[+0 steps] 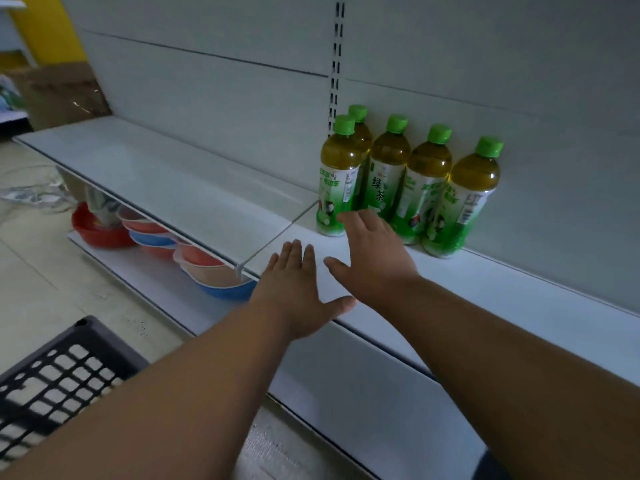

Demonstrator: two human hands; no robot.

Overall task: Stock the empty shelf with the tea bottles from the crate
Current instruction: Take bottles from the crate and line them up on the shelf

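Note:
Several green-tea bottles with green caps and green-white labels stand upright on the white shelf, close to its back panel. My right hand hovers open, palm down, just in front of the leftmost bottles and holds nothing. My left hand is open too, fingers spread flat over the shelf's front edge, empty. A dark grid-walled crate shows at the lower left; its contents are out of view.
A thin wire divider crosses the shelf left of the bottles. Red and blue plastic bowls sit stacked on the lower shelf. A cardboard box stands at the far left end. A slotted upright runs up the back panel.

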